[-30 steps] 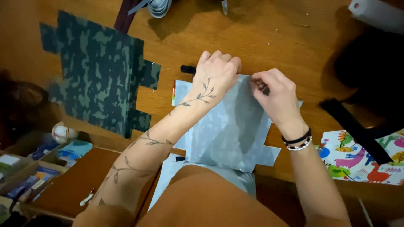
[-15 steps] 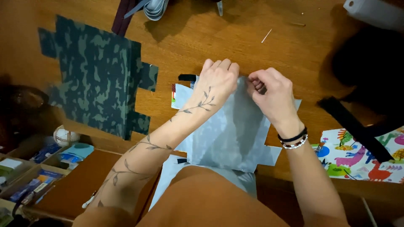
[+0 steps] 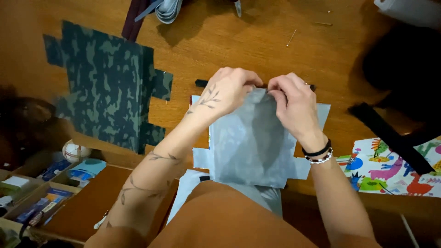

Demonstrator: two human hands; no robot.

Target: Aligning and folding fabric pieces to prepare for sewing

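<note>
Head view: both hands are at the top edge of the light grey fabric piece [image 3: 250,142], which lies flat on the wooden table [image 3: 257,41] right in front of the person, its lower edge hanging over the table's near side. Left hand [image 3: 229,92] has fingers curled together, pinching the top edge. Right hand [image 3: 294,103] is the same, fingers bunched and clamped on the edge just beside the left. A dark strip [image 3: 202,83] pokes out from under the hands along that top edge; looks like a zipper or tape, cannot tell which.

Progress, my read: grey piece is cut to shape with notched corners and laid out, and the strip is lined up against its top edge. Aligning or pinning at the middle appears to be in hand; I see no stitching.

Camouflage fabric piece [image 3: 108,82], cut to a similar shape, lies well apart to the left, untouched. Colourful printed fabric [image 3: 390,170] sits at the right, a black strap [image 3: 390,138] across it. A loose pin [image 3: 291,37] lies farther up the table.
</note>
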